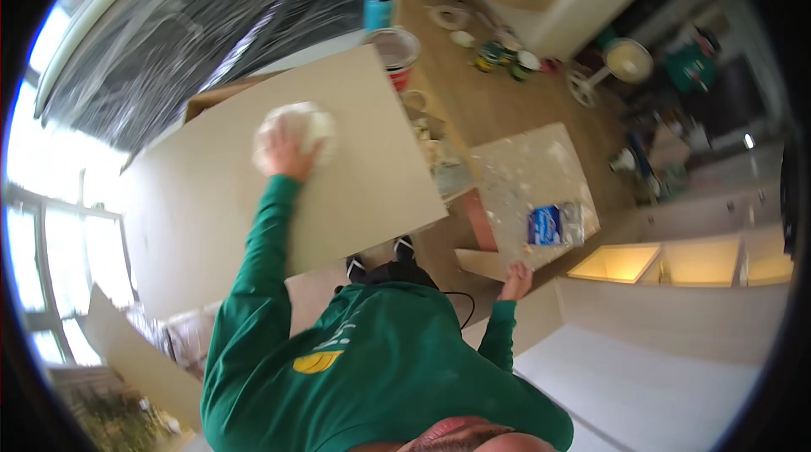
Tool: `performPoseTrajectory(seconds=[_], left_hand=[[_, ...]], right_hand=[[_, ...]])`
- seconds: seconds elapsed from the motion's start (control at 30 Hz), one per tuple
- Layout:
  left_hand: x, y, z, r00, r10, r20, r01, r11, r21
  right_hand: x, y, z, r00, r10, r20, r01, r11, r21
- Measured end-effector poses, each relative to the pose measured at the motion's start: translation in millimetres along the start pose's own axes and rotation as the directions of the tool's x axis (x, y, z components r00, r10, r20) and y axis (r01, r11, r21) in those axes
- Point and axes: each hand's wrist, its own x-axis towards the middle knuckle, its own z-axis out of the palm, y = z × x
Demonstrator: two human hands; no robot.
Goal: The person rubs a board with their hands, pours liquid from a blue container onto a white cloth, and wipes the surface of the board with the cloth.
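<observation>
My left hand (290, 152) presses a bunched white cloth (319, 125) down on a large beige panel (363, 165). Its fingers lie over the cloth, and part of the cloth is hidden beneath them. The panel slopes across the space in front of me, its near right corner close to my feet. Off to my right side, my right hand (515, 283) hangs with loosely bent fingers and seems to hold nothing. It is nearest to the lower edge of a paint-speckled board (507, 173); I cannot tell whether it touches. A blue and white packet (545, 226) lies on that board.
Beyond the panel stand a bucket (394, 48) and plastic-wrapped material (279, 17). Several cans (490, 57) sit on the wooden floor. A round stool-like item (628, 60) is farther right. Lit shelf compartments (615, 263) and a white surface (659, 384) are at right.
</observation>
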Motion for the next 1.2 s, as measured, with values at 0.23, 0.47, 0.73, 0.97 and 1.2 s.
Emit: performPoseTrajectory(seconds=[0.23, 0.47, 0.73, 0.97, 1.2], left_hand=[[-20.5, 76.2, -13.9, 0.880, 0.474, -0.038, -0.461, 0.832, -0.308], [-22.6, 85.1, -5.2, 0.965, 0.260, -0.014, -0.254, 0.926, -0.280], [-97.8, -109.8, -70.2, 0.924, -0.315, -0.220, 0.213, 0.896, -0.389], [-331.6, -455.0, -120.4, 0.487, -0.831, -0.270, 0.861, 0.509, -0.013], [-379.8, -543.7, -79.9, 0.716, -0.591, 0.371, 0.684, 0.700, -0.205]], right_hand=[[-23.1, -205.5, 111.7, 0.850, -0.330, 0.410, 0.285, 0.944, 0.168], [-44.0, -260.7, 259.7, 0.300, -0.431, 0.851, 0.490, 0.835, 0.251], [-135.7, -230.6, 406.2, -0.354, -0.322, 0.878, 0.920, 0.049, 0.389], [-99.9, -196.1, 468.2, -0.268, -0.544, 0.796, 0.962, -0.107, 0.251], [-391.2, -190.7, 553.6, -0.296, -0.390, 0.872, 0.953, -0.065, 0.295]])
